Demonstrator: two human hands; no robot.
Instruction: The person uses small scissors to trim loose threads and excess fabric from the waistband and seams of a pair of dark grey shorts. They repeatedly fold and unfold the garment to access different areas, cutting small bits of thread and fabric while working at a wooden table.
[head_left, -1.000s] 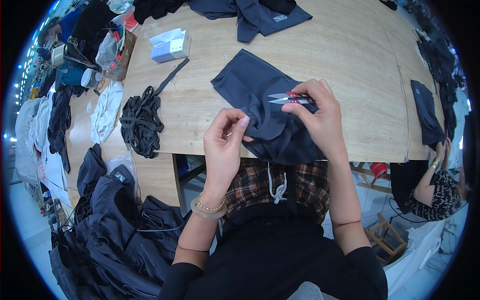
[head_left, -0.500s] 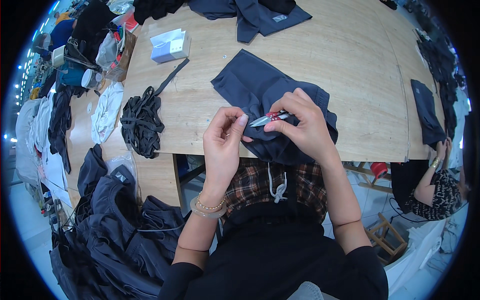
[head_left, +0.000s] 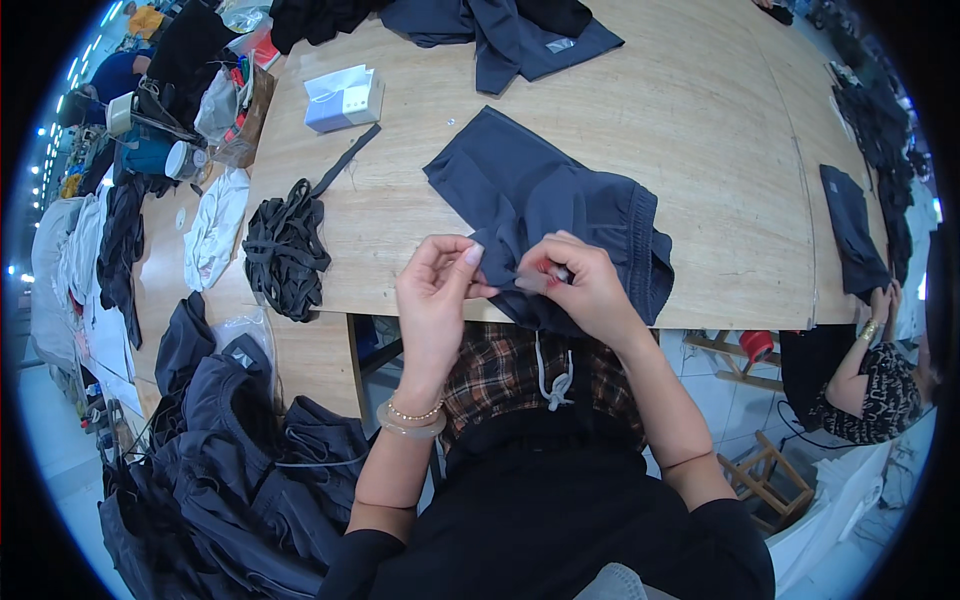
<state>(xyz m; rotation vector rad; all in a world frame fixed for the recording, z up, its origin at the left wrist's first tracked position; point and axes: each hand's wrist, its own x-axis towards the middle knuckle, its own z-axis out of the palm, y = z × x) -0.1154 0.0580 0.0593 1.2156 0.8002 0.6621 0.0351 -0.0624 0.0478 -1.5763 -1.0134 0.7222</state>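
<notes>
Left hand (head_left: pixel 437 290) pinches the dark shorts (head_left: pixel 560 215) at the near table edge. Right hand (head_left: pixel 585 285) grips small red-handled snips (head_left: pixel 540 275), right beside that pinch.

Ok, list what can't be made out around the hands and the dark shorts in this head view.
- Red-handled snips: mostly hidden inside the right hand; blades blurred.
- The spot on the dark shorts being worked: covered by the left hand and its fingers.
- Front hem of the shorts: hangs below the table edge, out of sight.
- Thread being cut, if any: too small to see.
</notes>
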